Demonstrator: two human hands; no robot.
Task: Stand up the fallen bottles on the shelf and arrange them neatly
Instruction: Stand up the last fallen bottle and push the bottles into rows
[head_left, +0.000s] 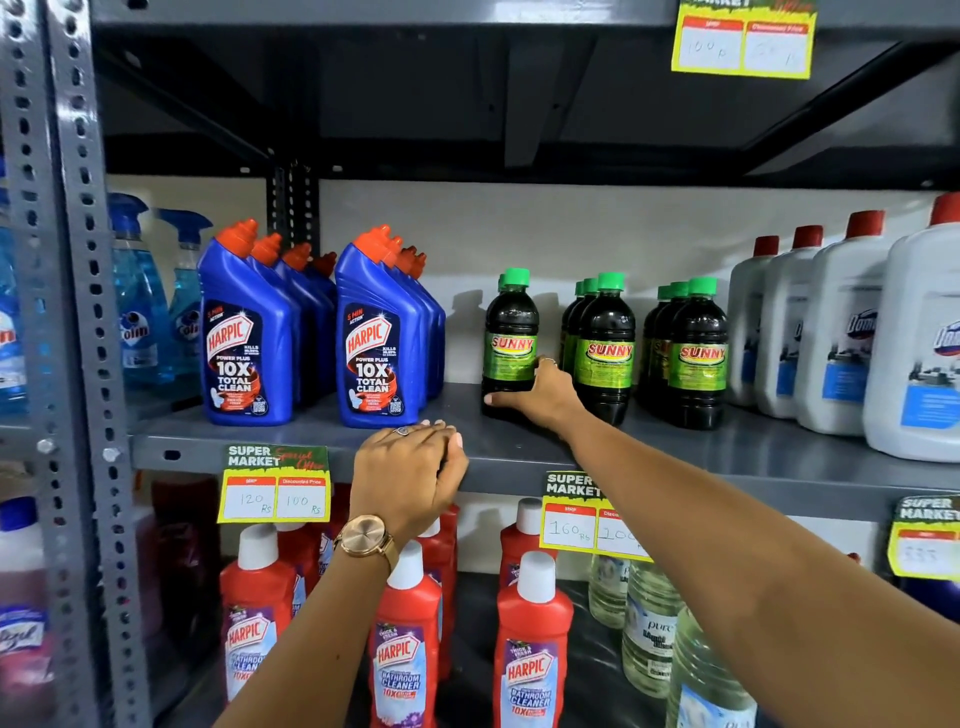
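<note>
On the grey middle shelf (291, 441) stand three rows of dark Sunny bottles with green caps. My right hand (540, 392) grips the lower part of the leftmost Sunny bottle (510, 332), which stands upright. To its right are the middle row (605, 343) and the right row (698, 348), also upright. My left hand (410, 470) rests on the shelf's front edge, fingers curled over the lip, holding no bottle. No bottle lies on its side in view.
Blue Harpic bottles (244, 332) stand in two rows at the left, blue spray bottles (137, 296) beyond the upright post. White Domex bottles (841, 332) fill the right. Red Harpic bottles (530, 649) and clear bottles (649, 629) stand on the shelf below. Price tags (275, 483) hang on the edge.
</note>
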